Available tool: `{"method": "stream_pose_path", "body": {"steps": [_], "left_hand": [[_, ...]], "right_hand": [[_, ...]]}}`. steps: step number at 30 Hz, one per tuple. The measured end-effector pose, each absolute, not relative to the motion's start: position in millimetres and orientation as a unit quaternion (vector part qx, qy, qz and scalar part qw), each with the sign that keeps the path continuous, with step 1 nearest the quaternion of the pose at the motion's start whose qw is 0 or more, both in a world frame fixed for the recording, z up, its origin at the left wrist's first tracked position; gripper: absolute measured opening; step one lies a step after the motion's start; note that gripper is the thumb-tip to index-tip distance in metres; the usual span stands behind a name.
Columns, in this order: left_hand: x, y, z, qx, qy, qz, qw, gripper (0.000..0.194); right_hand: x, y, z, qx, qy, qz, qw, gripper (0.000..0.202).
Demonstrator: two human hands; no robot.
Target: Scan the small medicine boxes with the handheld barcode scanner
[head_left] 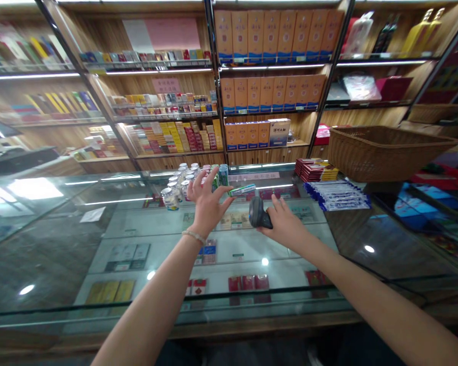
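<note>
Over the glass counter (168, 277), my left hand (208, 203) pinches the end of a slim green-and-white pack (242, 190) between thumb and finger, its other fingers raised. A barcode label seems to face up on the pack. My right hand (284, 223) is wrapped around the handle of a dark barcode scanner (256, 212), whose head is close to the pack's right end. Behind my left hand stand several small clear-lidded bottles (171, 198) and some upright green and blue tubes (223, 174), partly hidden by my fingers.
To the right lie blue-and-white packets (338, 195) and stacked red packs (309, 169), with a wicker basket (381, 157) behind them. Cigarette packs (248, 282) show under the glass. A paper slip (92, 214) lies on the left. Shelves with orange boxes (270, 94) line the back.
</note>
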State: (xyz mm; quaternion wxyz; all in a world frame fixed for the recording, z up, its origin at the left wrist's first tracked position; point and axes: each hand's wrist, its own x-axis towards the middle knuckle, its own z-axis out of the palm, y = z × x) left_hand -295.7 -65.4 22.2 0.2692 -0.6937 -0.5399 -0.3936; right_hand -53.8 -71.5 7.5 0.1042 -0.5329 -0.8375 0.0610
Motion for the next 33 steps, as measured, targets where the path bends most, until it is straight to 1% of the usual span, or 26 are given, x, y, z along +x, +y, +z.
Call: {"method": "stream_pose_path", "body": {"steps": [3,6,9,11,13,15,17,21,24,27,33], "left_hand": [[-297,-66,22,-0.691,-0.545,-0.394,0.266,0.019],[-299,-67,22,-0.688,-0.552,-0.393,0.259,0.019],[-301,-68,20,-0.688,-0.556,-0.389,0.258,0.018],[-302,-68,19,-0.682,-0.560,-0.389,0.265,0.018],[-304,-68,18,-0.672,-0.563,-0.393,0.277,0.018],[-306,-67,18,-0.664,-0.563,-0.399,0.288,0.018],[-308,-67,17,-0.658,-0.563,-0.404,0.296,0.018],[-312,-66,16,-0.651,-0.559,-0.410,0.309,0.018],[-313,-66,15,-0.653,-0.556,-0.408,0.314,0.018],[-312,-66,14,-0.653,-0.559,-0.402,0.316,0.018],[-311,-65,14,-0.652,-0.556,-0.402,0.324,0.018]], "right_hand": [[-53,-72,8,-0.520,-0.844,0.054,0.121,0.043],[-51,-77,11,-0.516,-0.844,0.044,0.137,0.036],[-45,-84,19,-0.522,-0.835,0.042,0.168,0.036],[-39,-90,27,-0.499,-0.838,0.046,0.215,0.040],[-32,-94,37,-0.484,-0.832,0.075,0.261,0.047],[-25,-97,45,-0.480,-0.820,0.118,0.290,0.036],[-20,-99,51,-0.453,-0.813,0.195,0.308,0.033],[-18,-105,54,-0.404,-0.777,0.396,0.277,0.035],[-23,-111,53,-0.382,-0.746,0.485,0.249,0.032],[-28,-114,53,-0.370,-0.733,0.518,0.240,0.029],[-30,-110,51,-0.386,-0.724,0.519,0.241,0.034]]}}
